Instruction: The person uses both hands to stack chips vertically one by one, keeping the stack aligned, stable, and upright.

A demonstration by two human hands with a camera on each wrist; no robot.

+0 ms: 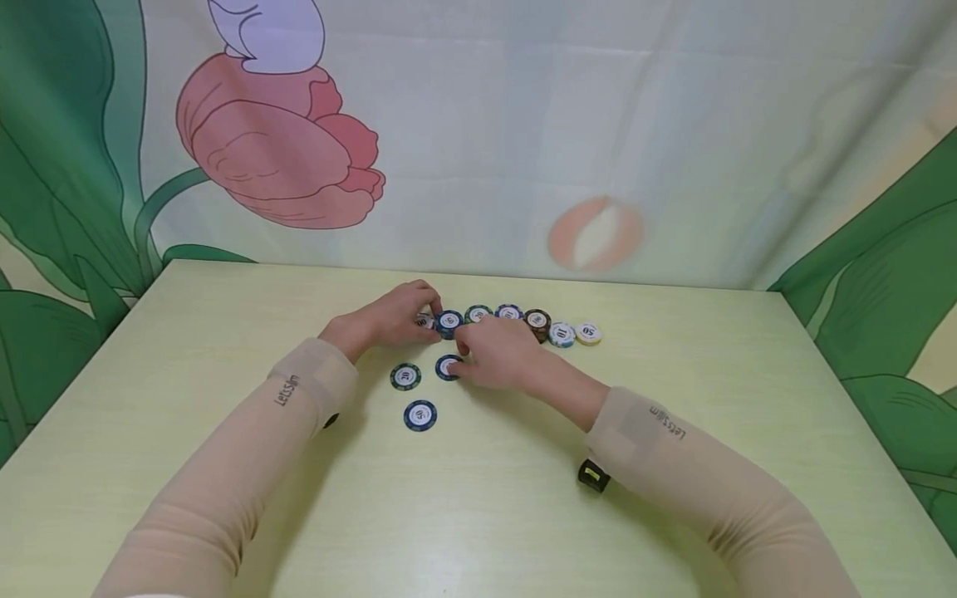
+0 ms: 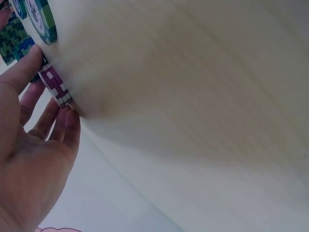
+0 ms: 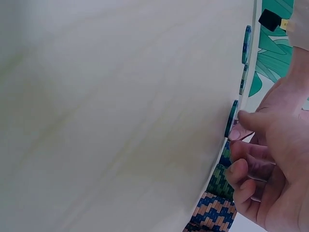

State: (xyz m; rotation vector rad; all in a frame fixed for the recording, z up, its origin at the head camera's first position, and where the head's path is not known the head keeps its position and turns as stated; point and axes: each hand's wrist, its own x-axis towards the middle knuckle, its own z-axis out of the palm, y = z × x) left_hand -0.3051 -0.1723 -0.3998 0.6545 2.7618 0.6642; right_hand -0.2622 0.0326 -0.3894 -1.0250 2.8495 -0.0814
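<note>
A row of poker chip stacks crosses the far part of the table. At its left end my left hand (image 1: 392, 316) grips a purple-and-white chip stack (image 2: 55, 84), thumb at the near side and fingers curled round the far side. Beside that stands a blue chip stack (image 1: 449, 322). My right hand (image 1: 501, 353) pinches a single dark blue chip (image 3: 231, 118) just in front of the blue stack, its thumb over the chip's face. The right hand's other fingers are curled and partly cover the row. Nearer me lie a green chip (image 1: 405, 376) and a blue chip (image 1: 420, 415).
To the right the row goes on with a green stack (image 1: 478, 313), a blue-and-orange stack (image 1: 509, 312), a dark brown stack (image 1: 537, 321), a light blue stack (image 1: 561, 334) and a yellow stack (image 1: 589, 333). A printed curtain (image 1: 478, 166) hangs behind the table (image 1: 449, 515).
</note>
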